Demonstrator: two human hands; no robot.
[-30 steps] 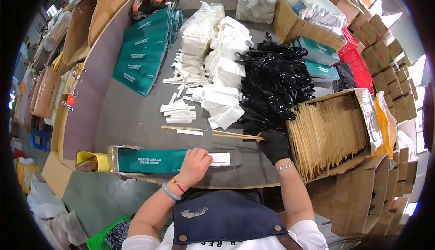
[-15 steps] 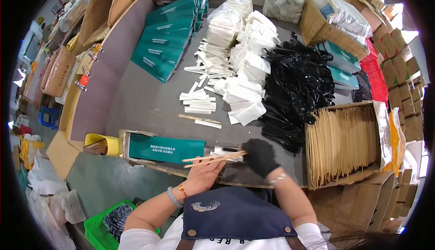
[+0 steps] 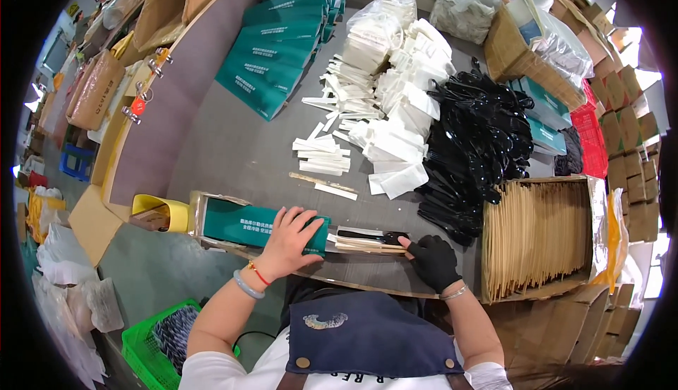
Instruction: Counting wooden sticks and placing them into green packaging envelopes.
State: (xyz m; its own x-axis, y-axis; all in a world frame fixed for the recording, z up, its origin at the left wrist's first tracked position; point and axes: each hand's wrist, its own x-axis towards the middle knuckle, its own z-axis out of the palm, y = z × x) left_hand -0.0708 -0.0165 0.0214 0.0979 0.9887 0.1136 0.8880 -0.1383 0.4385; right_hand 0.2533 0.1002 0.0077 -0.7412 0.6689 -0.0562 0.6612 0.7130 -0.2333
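A long grey table [image 3: 233, 157] is running away from the person, crowded along its far and right sides. At the right edge a big cardboard box [image 3: 540, 238] is lying open, packed with wooden chopsticks so they can be drawn out sideways. Next in bulk, a heap of black plastic cutlery [image 3: 480, 150] is spreading beside a pile of white paper packets [image 3: 395, 107], and a stack of green sleeves [image 3: 282, 51] is fanning out at the far left. All of these are sitting within arm's reach, probably as supplies.

At the near edge, a green sleeve [image 3: 247, 224] is lying flat inside a shallow cardboard holder, its open mouth facing right. The left hand [image 3: 286, 238] is pressing down on it with fingers spread wide, seemingly to keep it from sliding. The right hand [image 3: 432, 261], in a black glove, is pinching with narrowed fingers the end of a small bundle [image 3: 367, 241] of chopsticks and a dark utensil, which is lying just at the sleeve's mouth.

Open room is lying in the middle of the table, between the hands and the small loose white strips [image 3: 321, 157]; the near edge is sitting right under both wrists.
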